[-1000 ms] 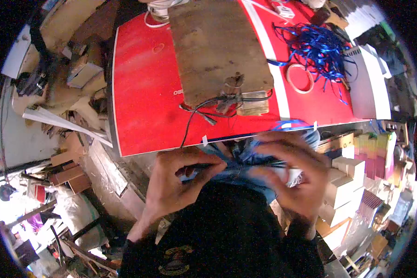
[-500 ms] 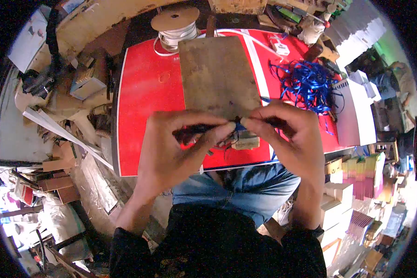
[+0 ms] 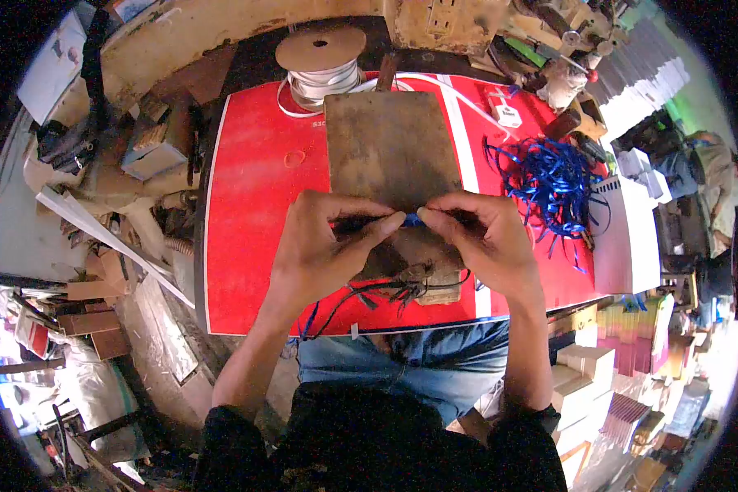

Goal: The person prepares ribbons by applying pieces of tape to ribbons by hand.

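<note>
Left hand (image 3: 312, 250) at nine o'clock, right hand (image 3: 504, 244) at three, pinching blue strip (image 3: 413, 220); probably light, limp, slippery, close fingertip holds suiting.

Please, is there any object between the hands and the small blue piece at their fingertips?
Nothing visible: the left hand and the right hand pinch the small blue piece directly, from opposite sides, above the brown board.

Fingers and thumbs of the right hand (image 3: 324, 250) and left hand (image 3: 496, 242) hide most of the blue strip (image 3: 412, 220) and part of the board (image 3: 394, 148). Print on the packet (image 3: 506, 113) near the tabletop's (image 3: 250, 205) far right corner is too small to read.
</note>
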`<action>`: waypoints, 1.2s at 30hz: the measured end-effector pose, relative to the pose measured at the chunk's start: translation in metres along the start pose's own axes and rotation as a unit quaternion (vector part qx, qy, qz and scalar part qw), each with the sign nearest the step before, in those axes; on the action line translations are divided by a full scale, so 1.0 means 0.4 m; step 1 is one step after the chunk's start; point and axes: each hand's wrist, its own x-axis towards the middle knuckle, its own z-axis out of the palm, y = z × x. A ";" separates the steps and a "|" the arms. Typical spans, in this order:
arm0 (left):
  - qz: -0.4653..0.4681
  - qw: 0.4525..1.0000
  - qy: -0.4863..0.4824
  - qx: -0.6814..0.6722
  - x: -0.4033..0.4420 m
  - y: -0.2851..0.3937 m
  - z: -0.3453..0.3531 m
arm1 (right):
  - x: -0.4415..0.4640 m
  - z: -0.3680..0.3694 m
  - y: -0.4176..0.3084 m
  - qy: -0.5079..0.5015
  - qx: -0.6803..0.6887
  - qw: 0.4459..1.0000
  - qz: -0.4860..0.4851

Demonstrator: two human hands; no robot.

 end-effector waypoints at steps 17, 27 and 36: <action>0.050 0.998 0.013 0.048 0.031 -0.026 -0.005 | 0.047 -0.005 0.028 -0.013 -0.008 0.999 -0.040; 0.020 0.998 0.029 0.061 -0.006 -0.029 -0.020 | 0.009 -0.050 0.004 -0.025 -0.061 0.998 -0.023; 0.026 0.994 0.104 0.038 -0.117 0.051 -0.060 | 0.109 -0.359 0.068 0.194 -0.302 0.933 0.012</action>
